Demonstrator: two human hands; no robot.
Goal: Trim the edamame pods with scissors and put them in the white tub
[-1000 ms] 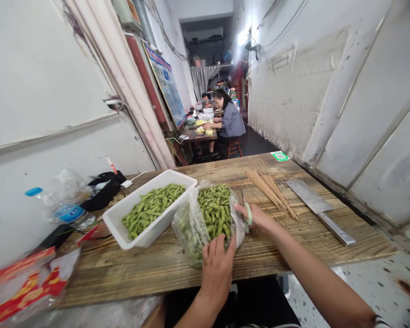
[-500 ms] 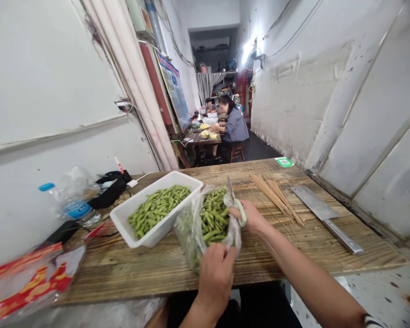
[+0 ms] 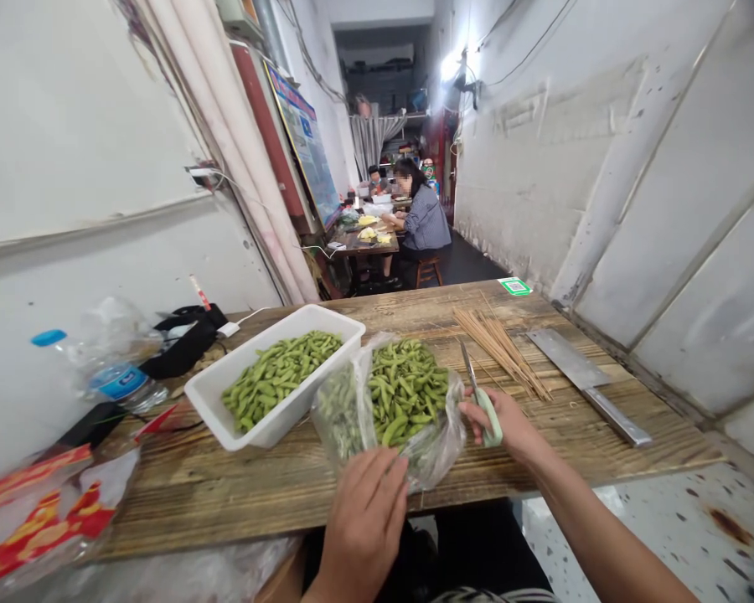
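Note:
A clear plastic bag (image 3: 447, 444), its mouth spread wide, stands on the wooden table full of green edamame pods (image 3: 405, 389). My left hand (image 3: 368, 507) rests against the bag's near edge, fingers stretched out and touching the plastic. Scissors (image 3: 488, 414) with pale green handles are in my right hand (image 3: 503, 419), just right of the bag, blades pointing up and away from me. Some of my right fingers are close to the bag's right edge. Left of the bag is a white plastic tub (image 3: 217, 419) holding more pods (image 3: 282, 373).
Bamboo skewers (image 3: 499, 347) lie loose right of the scissors, and beyond them a cleaver (image 3: 578, 368). At left are a water bottle (image 3: 122, 381), a black pouch (image 3: 182, 339) and a red printed bag (image 3: 50, 519). Farther back, a person (image 3: 424, 213) sits at another table.
My right hand with the scissors has moved right, off the bag's edge. The bag's mouth has spread wider. My left hand's fingers have straightened from a pinch at the near edge.

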